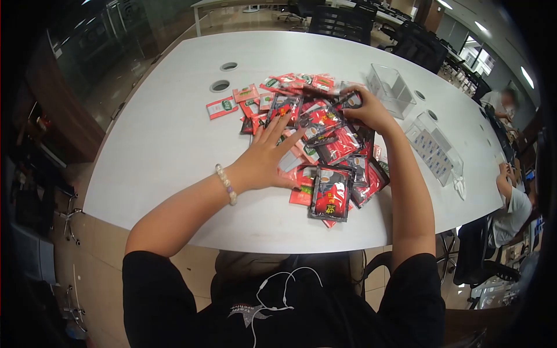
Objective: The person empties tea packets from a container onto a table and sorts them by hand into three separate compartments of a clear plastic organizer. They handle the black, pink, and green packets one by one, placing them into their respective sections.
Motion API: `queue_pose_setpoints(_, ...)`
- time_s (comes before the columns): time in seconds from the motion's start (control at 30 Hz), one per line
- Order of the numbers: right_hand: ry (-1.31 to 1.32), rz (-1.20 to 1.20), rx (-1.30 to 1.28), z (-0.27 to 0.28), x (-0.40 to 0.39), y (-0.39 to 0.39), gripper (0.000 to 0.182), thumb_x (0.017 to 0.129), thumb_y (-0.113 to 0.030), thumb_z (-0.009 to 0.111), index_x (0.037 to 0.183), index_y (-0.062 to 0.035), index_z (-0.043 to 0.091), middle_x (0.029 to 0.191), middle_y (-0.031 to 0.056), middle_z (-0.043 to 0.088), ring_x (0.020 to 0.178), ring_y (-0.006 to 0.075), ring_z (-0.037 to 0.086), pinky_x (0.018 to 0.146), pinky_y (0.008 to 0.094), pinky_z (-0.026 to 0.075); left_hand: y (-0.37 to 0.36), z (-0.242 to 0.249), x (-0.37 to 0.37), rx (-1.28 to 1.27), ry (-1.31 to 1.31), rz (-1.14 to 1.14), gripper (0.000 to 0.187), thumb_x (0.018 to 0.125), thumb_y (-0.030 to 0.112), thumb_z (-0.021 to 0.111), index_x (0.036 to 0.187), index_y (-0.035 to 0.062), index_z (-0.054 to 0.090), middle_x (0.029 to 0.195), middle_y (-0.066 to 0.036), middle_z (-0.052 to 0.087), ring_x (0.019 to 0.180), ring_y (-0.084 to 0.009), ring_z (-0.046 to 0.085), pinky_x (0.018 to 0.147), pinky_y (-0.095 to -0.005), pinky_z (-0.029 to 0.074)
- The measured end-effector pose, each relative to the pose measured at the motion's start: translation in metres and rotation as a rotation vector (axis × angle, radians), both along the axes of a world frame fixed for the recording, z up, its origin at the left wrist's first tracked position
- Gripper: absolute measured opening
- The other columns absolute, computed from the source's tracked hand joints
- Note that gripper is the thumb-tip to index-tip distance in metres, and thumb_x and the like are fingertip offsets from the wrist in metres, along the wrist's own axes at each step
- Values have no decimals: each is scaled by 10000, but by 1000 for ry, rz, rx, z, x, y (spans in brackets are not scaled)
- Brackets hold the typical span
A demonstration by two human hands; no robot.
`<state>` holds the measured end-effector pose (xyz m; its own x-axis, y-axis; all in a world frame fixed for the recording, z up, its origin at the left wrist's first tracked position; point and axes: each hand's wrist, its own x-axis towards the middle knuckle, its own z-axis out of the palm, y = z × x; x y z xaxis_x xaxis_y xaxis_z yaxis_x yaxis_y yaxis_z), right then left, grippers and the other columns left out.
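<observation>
A heap of red and black sachets lies on the white table, mixed with pink and green ones. My left hand rests on the heap's left side with its fingers spread and holds nothing. At the heap's upper right, my right hand has its fingers curled around a dark sachet. One black and red sachet lies flat at the near edge of the heap. A pink and green sachet lies at the far left of it.
Right of the heap are a clear plastic box and a second clear box with blue-marked pieces. Two round holes are in the table's left part. People sit at the far right; black chairs stand behind the table.
</observation>
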<state>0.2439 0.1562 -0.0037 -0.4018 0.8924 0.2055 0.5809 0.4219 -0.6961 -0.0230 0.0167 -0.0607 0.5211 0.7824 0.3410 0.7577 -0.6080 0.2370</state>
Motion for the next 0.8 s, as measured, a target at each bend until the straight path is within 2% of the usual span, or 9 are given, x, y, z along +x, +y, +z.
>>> queue_pose_setpoints(0.03,-3,-17,-1,11,-14,-14,427,685,-78,718,1088,-72,577,1081,115,605,1035,214,567,901,306,424,0,-1,-2,-16,-46,2,1177,545,479,834,1459,151,169,1496,-238,43,1377,-427,112,1088,-518,210)
queue_pose_setpoints(0.17,-257,19,725,15,-56,-55,301,715,-20,634,1008,-74,594,978,107,587,921,308,586,775,381,487,3,-3,-6,-85,-206,-15,1301,501,394,876,1473,146,49,1515,-194,-14,1387,-384,131,1080,-452,283)
queue_pose_setpoints(0.27,-363,26,926,13,-78,-79,234,752,-68,601,985,-85,589,942,82,578,875,290,583,743,381,497,0,3,-14,-185,-372,-25,1321,482,308,886,1477,140,33,1531,-143,12,1404,-315,130,1102,-395,262)
queue_pose_setpoints(0.33,-430,94,975,9,-88,-86,230,764,-103,599,993,-100,578,938,71,577,867,279,581,734,375,502,-1,5,-20,-89,-373,-31,1258,529,332,872,1474,132,66,1525,-164,18,1381,-353,182,1065,-400,322)
queue_pose_setpoints(0.43,-340,272,893,-4,-103,-100,258,773,-177,612,1015,-116,552,941,49,580,858,259,578,715,379,502,4,1,-32,71,-474,-28,1084,612,452,803,1443,103,200,1476,-154,212,1354,-360,252,1049,-418,338)
queue_pose_setpoints(0.47,-380,378,656,-3,-103,-107,349,798,-276,614,1102,-127,534,1020,61,581,950,271,570,795,407,485,7,1,-37,142,-499,-29,1040,627,485,782,1431,107,240,1454,-151,260,1347,-360,267,1050,-425,331)
queue_pose_setpoints(0.53,-427,410,667,-12,-103,-115,429,813,-265,608,1204,-122,505,1142,92,551,1076,286,517,893,419,422,9,0,-40,269,-534,-3,912,663,605,695,1370,128,374,1372,-145,381,1317,-347,314,1054,-461,293)
queue_pose_setpoints(0.6,-521,400,597,-11,-99,-122,510,840,-279,594,1309,-139,454,1333,121,461,1258,304,401,1022,458,311,9,3,-49,309,-394,59,891,674,628,667,1370,148,385,1388,-146,365,1322,-352,301,1052,-479,279)
queue_pose_setpoints(0.8,-399,471,508,41,-50,-175,725,727,-426,693,1350,-200,400,1387,159,383,1272,399,356,1007,550,326,6,4,-65,337,-335,146,953,641,669,636,1410,186,347,1467,-144,271,1368,-363,209,1091,-505,164)
